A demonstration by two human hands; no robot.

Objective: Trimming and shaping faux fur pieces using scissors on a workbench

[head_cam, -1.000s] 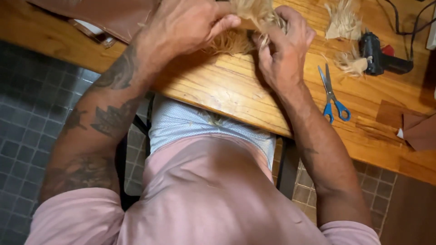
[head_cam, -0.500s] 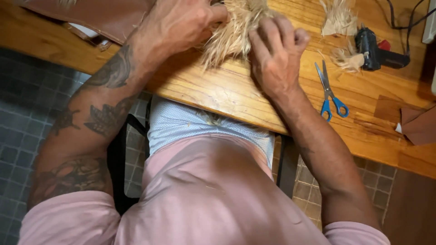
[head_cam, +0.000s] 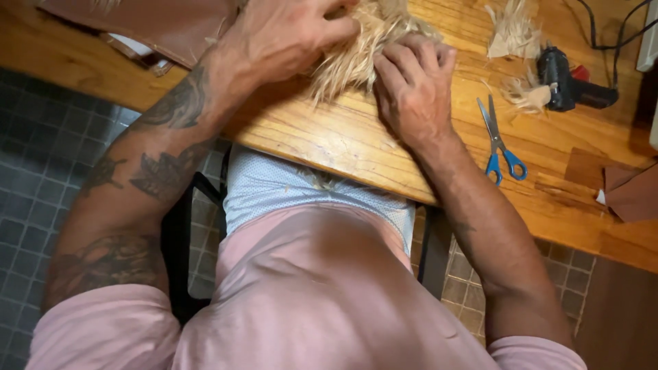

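Two hands are at work on the wooden table: the left hand and the right hand, both pressed on one big bundle of pale straw. Beside them lie one pair of blue-handled scissors, one black glue gun and two smaller straw tufts. Two brown card pieces sit at the right edge.

Left hand clawed, right hand flat (fingers together).

A pale, straw-coloured bundle of dry fibres lies splayed on the wooden tabletop, strands fanning toward the table's edge.
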